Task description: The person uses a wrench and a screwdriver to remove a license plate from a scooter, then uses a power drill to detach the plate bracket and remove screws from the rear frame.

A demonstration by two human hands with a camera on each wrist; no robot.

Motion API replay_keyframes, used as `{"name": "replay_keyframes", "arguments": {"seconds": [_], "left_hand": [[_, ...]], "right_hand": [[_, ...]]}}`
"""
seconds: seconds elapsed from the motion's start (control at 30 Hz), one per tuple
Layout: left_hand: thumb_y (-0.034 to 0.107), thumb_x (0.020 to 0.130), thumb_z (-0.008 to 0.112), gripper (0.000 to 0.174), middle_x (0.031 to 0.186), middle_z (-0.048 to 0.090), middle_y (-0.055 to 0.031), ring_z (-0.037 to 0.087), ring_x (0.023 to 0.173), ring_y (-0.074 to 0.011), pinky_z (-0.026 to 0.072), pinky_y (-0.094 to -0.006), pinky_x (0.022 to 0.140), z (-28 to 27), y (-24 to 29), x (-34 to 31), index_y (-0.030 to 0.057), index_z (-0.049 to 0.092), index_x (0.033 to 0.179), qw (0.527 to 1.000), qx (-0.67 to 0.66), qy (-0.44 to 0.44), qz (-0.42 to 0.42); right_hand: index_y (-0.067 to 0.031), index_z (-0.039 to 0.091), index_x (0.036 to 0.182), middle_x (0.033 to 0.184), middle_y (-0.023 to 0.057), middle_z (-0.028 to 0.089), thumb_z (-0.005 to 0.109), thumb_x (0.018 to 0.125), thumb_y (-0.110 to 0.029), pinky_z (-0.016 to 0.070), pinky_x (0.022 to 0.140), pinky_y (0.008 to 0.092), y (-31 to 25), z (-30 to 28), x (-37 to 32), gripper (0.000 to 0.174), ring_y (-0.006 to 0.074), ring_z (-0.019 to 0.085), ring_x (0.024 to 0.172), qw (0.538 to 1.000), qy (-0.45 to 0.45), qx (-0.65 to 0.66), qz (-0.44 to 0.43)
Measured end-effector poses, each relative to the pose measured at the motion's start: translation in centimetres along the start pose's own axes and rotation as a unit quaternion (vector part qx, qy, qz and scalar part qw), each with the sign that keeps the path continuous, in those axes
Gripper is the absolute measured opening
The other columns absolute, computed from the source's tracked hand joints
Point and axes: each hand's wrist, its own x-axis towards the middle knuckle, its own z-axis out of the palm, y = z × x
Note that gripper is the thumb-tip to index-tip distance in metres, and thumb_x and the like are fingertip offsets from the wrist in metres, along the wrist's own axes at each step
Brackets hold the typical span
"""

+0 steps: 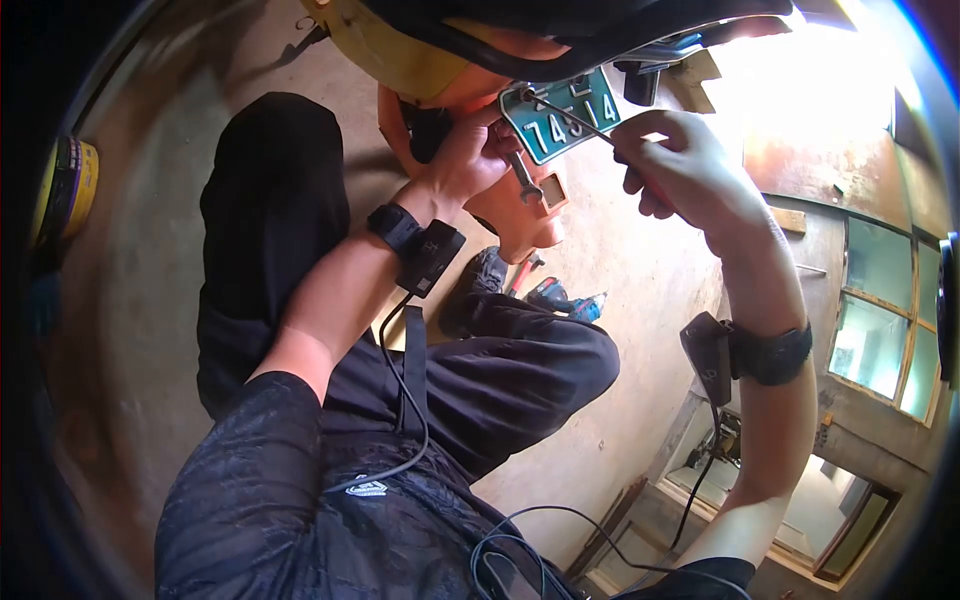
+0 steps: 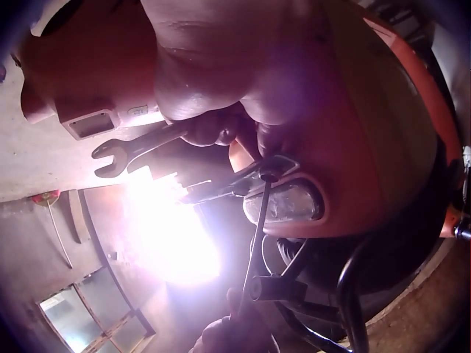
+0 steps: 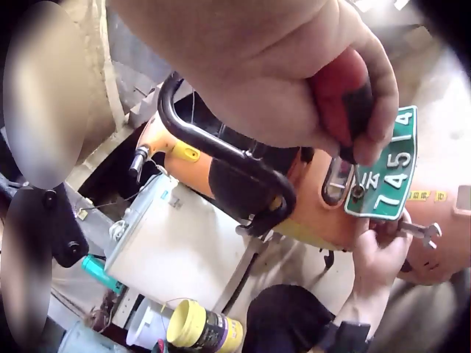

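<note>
A green number plate (image 1: 562, 118) is mounted at the end of an orange vehicle (image 3: 309, 213). My right hand (image 1: 680, 165) grips the red and black handle of a screwdriver (image 3: 346, 95); its thin shaft (image 2: 259, 228) reaches a bolt at one corner of the plate (image 3: 390, 173). My left hand (image 1: 468, 160) is at the plate's edge, its fingers curled round an open-ended wrench (image 1: 524, 180) whose jaw end sticks out below the plate. In the left wrist view the wrench (image 2: 140, 147) extends from under the fingers, which partly hide it.
A black tubular rail (image 3: 221, 151) curves round the vehicle's end. On the floor lie a cordless drill (image 1: 550, 295) and a red-handled tool (image 1: 525, 272), near my shoe. A yellow bucket (image 3: 206, 327) and a white cabinet (image 3: 184, 243) stand beside the vehicle.
</note>
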Motion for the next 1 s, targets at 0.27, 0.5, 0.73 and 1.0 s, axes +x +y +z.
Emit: {"name": "replay_keyframes", "arguments": {"seconds": [0.27,0.5,0.73,1.0], "left_hand": [[0.013,0.093,0.062,0.002,0.078,0.060,0.0030,0.054,0.072,-0.0048,0.0425,-0.0200,0.067,-0.3,0.0,0.1,0.0122,0.063,0.095,1.000,0.008,-0.001,0.016],[0.011,0.093,0.061,0.014,0.090,0.065,-0.0005,0.060,0.083,-0.0093,0.0479,-0.0265,0.082,0.0,-0.3,0.0,0.0090,0.062,0.107,1.000,-0.007,0.000,0.031],[0.009,0.090,0.064,0.011,0.090,0.065,0.0007,0.058,0.081,-0.0086,0.0461,-0.0277,0.078,-0.7,-0.3,0.6,0.0104,0.063,0.101,0.999,-0.010,0.006,0.031],[0.011,0.091,0.064,0.007,0.085,0.065,0.0031,0.052,0.073,-0.0070,0.0421,-0.0237,0.071,-0.4,0.0,0.2,0.0118,0.065,0.098,1.000,0.017,0.010,0.002]], "right_hand": [[-0.0065,0.061,0.106,0.087,0.0136,0.064,0.069,0.084,-0.016,0.0502,0.069,0.0407,0.9,3.0,-1.8,0.025,0.0342,0.065,0.077,0.815,0.194,-0.482,-0.256],[-0.0060,0.068,0.107,0.087,0.0154,0.064,0.061,0.090,-0.016,0.0497,0.070,0.0435,1.2,3.8,-2.3,0.021,0.0353,0.065,0.078,0.808,0.147,-0.507,-0.261],[0.0016,0.069,0.105,0.070,0.0089,0.064,0.062,0.089,-0.017,0.0476,0.052,0.0299,1.7,2.3,-0.1,0.025,0.0152,0.062,0.057,0.980,0.061,-0.144,-0.127],[0.0026,0.067,0.107,0.072,0.0028,0.061,0.065,0.090,-0.022,0.0440,0.042,0.0207,1.1,0.3,0.1,0.030,0.0078,0.059,0.054,1.000,-0.030,0.002,-0.003]]}}
